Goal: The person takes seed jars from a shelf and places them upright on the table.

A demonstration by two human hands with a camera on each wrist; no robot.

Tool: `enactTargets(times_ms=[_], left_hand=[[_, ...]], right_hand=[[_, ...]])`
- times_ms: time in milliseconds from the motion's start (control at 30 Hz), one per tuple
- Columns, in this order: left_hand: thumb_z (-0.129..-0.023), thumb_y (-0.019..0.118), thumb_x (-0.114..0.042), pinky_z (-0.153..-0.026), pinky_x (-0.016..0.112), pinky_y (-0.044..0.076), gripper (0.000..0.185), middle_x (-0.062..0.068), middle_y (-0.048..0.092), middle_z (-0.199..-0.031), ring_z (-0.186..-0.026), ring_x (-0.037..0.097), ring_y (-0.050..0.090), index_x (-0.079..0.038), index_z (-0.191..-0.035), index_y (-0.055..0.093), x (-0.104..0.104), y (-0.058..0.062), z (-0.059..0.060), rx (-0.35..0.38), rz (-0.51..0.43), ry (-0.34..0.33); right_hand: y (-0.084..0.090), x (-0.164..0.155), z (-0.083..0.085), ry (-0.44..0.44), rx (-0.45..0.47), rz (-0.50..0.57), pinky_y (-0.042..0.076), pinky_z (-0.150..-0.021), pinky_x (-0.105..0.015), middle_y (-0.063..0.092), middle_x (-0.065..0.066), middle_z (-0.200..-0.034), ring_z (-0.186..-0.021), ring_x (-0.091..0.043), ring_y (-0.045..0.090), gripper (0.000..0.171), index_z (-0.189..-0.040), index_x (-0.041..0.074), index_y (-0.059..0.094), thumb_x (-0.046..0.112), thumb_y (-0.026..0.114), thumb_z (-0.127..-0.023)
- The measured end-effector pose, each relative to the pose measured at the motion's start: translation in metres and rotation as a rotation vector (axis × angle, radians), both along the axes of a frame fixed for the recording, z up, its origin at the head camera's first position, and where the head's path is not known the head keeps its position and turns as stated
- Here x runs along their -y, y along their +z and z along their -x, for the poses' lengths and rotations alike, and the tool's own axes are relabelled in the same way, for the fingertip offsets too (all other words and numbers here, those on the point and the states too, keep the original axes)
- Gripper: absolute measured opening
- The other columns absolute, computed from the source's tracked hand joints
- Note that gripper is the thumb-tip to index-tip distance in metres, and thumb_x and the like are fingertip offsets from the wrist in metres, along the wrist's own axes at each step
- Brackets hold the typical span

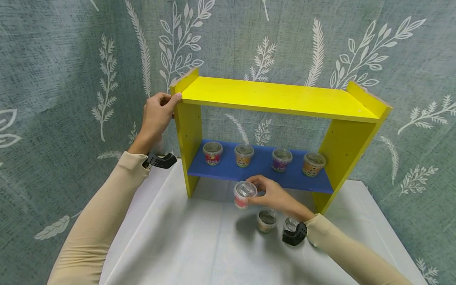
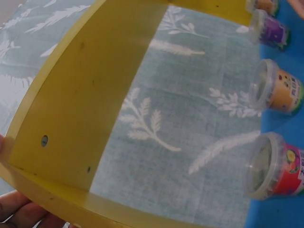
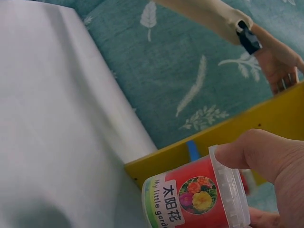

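Right hand (image 1: 276,196) fingers clamped round red cup (image 1: 244,194), just before blue shelf (image 1: 228,171). Left hand (image 1: 156,114) grips yellow rack (image 1: 278,97) corner. Four cups shelved; two cups (image 1: 267,220) below wrist remain.

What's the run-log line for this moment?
left hand: grips yellow shelf corner | right hand: holds red cup | blue shelf: four cups
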State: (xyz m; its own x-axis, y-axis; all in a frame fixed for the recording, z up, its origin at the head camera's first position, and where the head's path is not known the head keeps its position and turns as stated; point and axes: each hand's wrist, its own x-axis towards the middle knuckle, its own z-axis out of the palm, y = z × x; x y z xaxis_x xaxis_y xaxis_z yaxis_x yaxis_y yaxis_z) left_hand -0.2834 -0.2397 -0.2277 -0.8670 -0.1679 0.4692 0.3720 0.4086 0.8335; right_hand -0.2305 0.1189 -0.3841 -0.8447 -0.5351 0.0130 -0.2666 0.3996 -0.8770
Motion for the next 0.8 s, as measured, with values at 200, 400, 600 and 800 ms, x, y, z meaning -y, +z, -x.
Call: enactTargets(times_ms=[200, 400, 600, 800], left_hand=[[-0.100, 0.059, -0.055, -0.080, 0.029, 0.052, 0.057, 0.005, 0.062, -0.108, -0.092, 0.017, 0.058, -0.004, -0.124, 0.064, 0.000, -0.001, -0.001, 0.006, -0.003, 0.002], [-0.100, 0.060, -0.056, -0.081, 0.030, 0.052, 0.057, 0.006, 0.062, -0.108, -0.092, 0.017, 0.058, -0.004, -0.123, 0.065, 0.000, 0.000, -0.001, -0.003, -0.003, 0.011], [-0.100, 0.060, -0.056, -0.082, 0.030, 0.052, 0.057, 0.005, 0.062, -0.109, -0.093, 0.017, 0.059, -0.004, -0.123, 0.065, 0.000, 0.001, -0.001, -0.001, -0.002, 0.007], [-0.100, 0.059, -0.056, -0.083, 0.030, 0.052, 0.057, 0.007, 0.063, -0.111, -0.093, 0.017, 0.060, -0.004, -0.124, 0.065, -0.001, 0.000, 0.000, -0.002, 0.002, 0.002]], right_hand=[[-0.013, -0.001, -0.002, 0.008, 0.012, -0.026, 0.055, -0.085, -0.038, 0.064, -0.006, -0.123, -0.107, -0.025, 0.065, 0.060, -0.139, 0.013, 0.056, 0.032, 0.084, -0.089], [-0.022, -0.002, -0.002, -0.042, 0.039, -0.048, 0.054, -0.087, -0.040, 0.063, -0.003, -0.123, -0.107, -0.020, 0.063, 0.061, -0.137, 0.016, 0.058, 0.036, 0.086, -0.086], [-0.032, -0.004, -0.001, -0.072, 0.054, -0.077, 0.054, -0.087, -0.040, 0.064, -0.003, -0.124, -0.108, -0.020, 0.063, 0.062, -0.136, 0.016, 0.059, 0.038, 0.086, -0.085], [-0.041, -0.006, 0.000, -0.073, 0.063, -0.073, 0.054, -0.089, -0.044, 0.064, -0.003, -0.124, -0.110, -0.021, 0.063, 0.065, -0.139, 0.016, 0.057, 0.037, 0.086, -0.085]])
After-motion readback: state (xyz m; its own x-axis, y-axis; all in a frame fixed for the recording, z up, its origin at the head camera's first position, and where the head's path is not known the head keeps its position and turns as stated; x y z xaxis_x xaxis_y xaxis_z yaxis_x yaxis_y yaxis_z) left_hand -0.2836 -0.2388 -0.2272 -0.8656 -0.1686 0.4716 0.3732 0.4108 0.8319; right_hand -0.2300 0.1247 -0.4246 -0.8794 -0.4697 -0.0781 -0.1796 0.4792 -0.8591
